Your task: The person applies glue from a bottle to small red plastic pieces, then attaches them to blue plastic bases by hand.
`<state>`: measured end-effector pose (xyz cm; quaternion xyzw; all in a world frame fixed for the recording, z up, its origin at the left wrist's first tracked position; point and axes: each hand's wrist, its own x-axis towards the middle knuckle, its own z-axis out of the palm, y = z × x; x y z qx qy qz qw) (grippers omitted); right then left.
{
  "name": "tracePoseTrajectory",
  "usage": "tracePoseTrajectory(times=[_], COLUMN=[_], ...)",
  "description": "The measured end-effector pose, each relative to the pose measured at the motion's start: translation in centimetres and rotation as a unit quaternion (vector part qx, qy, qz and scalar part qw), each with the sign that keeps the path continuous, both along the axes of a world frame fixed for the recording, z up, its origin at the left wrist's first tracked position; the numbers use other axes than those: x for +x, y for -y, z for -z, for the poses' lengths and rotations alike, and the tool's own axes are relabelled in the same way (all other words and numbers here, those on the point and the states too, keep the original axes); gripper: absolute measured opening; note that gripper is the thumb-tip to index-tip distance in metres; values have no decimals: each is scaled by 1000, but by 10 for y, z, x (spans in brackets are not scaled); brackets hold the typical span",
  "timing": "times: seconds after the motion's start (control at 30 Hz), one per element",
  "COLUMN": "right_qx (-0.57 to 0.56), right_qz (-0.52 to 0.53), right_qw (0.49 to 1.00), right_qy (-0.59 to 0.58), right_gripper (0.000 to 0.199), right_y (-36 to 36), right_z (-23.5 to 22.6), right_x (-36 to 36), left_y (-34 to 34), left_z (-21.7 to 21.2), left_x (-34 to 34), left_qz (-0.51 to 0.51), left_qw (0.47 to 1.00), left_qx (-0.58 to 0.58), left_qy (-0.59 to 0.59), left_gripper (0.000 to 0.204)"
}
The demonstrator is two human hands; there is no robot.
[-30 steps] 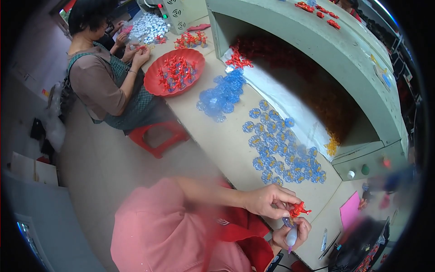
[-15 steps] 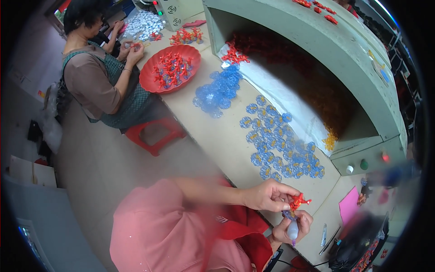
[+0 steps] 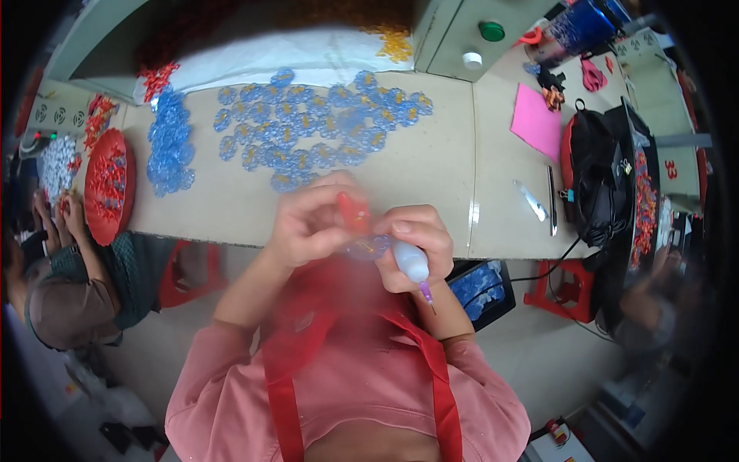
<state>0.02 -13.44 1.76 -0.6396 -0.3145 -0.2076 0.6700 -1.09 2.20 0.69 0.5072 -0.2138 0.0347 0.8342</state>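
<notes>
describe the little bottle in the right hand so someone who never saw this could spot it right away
Start at the long beige worktable with blue pieces spread over it, then drop to its near edge, where the person's two hands meet. The right hand grips a small pale squeeze bottle, tilted downward. Its thin purple nozzle sets it apart from the red piece in the left hand.

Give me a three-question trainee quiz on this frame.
1. True or false: the right hand holds a small squeeze bottle with its purple tip pointing toward the person's body.
2. What colour is the small piece pinched by the left hand? A red, B green, C black.
3. Which lies further toward the person's left on the table: the round red tray or the pink sheet?

Key: 1 true; 2 A; 3 the round red tray.
</notes>
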Motion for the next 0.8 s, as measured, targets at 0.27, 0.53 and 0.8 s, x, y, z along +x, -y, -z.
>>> tracePoseTrajectory(times=[0.27, 0.53, 0.8], right_qx=[6, -33, -34], right_qz=[-21, -25, -14], right_qw=[999, 996, 997], right_qy=[37, 73, 75], right_gripper=[32, 41, 35], right_y=[11, 16, 14], right_z=[3, 6, 7], right_x=[4, 4, 7], left_y=[9, 8, 11], left_z=[0, 6, 6], left_x=[-4, -7, -10], left_qz=[-50, -52, -59], left_qw=[995, 993, 994], left_qx=[88, 103, 80], left_qy=[-3, -4, -49], left_gripper=[41, 42, 42])
